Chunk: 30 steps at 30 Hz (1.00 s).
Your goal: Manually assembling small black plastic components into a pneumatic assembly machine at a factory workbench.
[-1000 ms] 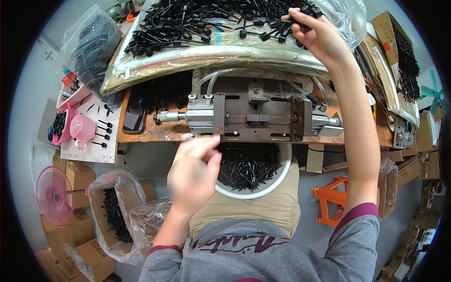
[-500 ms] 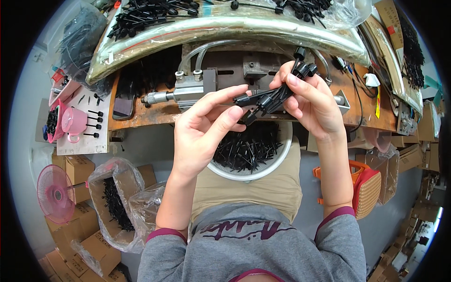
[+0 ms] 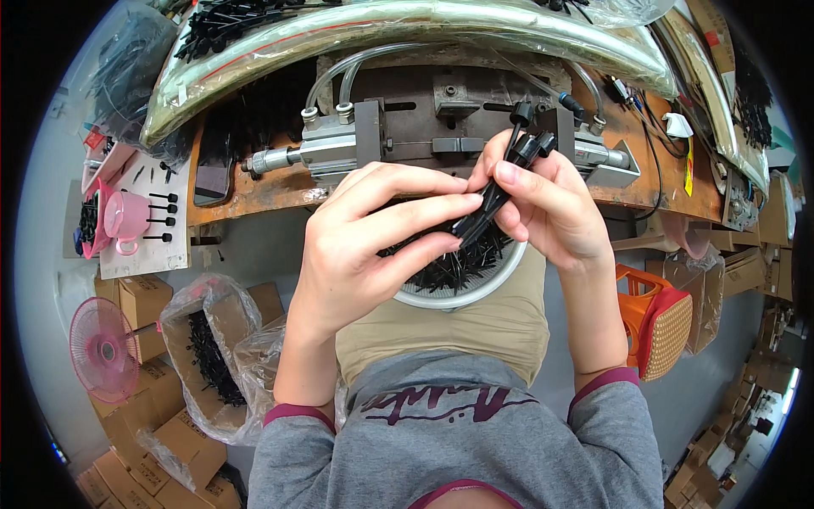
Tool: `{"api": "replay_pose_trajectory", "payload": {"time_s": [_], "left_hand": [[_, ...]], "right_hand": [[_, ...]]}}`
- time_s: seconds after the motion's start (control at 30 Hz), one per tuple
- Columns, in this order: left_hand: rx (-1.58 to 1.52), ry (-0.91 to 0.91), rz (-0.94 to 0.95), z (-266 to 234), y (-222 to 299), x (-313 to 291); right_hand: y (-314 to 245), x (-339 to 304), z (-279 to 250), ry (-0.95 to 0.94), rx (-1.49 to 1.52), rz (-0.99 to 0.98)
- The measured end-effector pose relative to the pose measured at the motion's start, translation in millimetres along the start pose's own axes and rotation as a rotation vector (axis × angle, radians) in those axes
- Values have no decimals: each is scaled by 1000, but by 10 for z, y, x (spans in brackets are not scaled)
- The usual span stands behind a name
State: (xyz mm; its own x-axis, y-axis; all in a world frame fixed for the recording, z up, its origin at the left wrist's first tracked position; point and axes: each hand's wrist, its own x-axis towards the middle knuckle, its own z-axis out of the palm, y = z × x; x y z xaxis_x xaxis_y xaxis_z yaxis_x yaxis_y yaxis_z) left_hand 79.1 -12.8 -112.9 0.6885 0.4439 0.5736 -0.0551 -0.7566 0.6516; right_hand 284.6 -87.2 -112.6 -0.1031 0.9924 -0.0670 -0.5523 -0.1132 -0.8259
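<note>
A small bundle of thin black plastic parts with thick, knobbed ends (image 3: pixel 529 146) is held between my two hands above my lap. My right hand (image 3: pixel 551 199) grips its upper part, thumb in front and fingers behind. At the lower end, my left hand (image 3: pixel 373 233) has its fingertips and thumb closed on the parts, its back turned up. The bundle slants from upper right to lower left. Below my hands, a white round basket (image 3: pixel 462 301) holds many similar loose black parts (image 3: pixel 458 267), partly hidden by my left hand.
Behind my hands, a metal clamping fixture (image 3: pixel 458 146) with air cylinders and clear hoses sits on a wooden bench (image 3: pixel 242 197). A pink cup (image 3: pixel 127 216) stands at left. A pink fan (image 3: pixel 103 349) and lined carton (image 3: pixel 212 356) are lower left; an orange stool (image 3: pixel 661 327) is at right.
My left hand has gone from spread fingers to closing on the bundle's lower end, turning its back up. The bundle has tilted more steeply, and the whole view has shifted slightly.
</note>
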Motion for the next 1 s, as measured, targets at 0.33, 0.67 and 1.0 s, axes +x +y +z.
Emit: {"api": "replay_pose_trajectory", "payload": {"time_s": [0.33, 0.67, 1.0], "left_hand": [[-259, 34, -127, 66, 34, -74], [-310, -49, -171, 40, 20, -73], [-328, 1, -113, -108, 4, -181]], "right_hand": [[114, -130, 9, 76, 84, 15], [89, -159, -19, 155, 88, -26], [56, -214, -83, 225, 56, -102]]}}
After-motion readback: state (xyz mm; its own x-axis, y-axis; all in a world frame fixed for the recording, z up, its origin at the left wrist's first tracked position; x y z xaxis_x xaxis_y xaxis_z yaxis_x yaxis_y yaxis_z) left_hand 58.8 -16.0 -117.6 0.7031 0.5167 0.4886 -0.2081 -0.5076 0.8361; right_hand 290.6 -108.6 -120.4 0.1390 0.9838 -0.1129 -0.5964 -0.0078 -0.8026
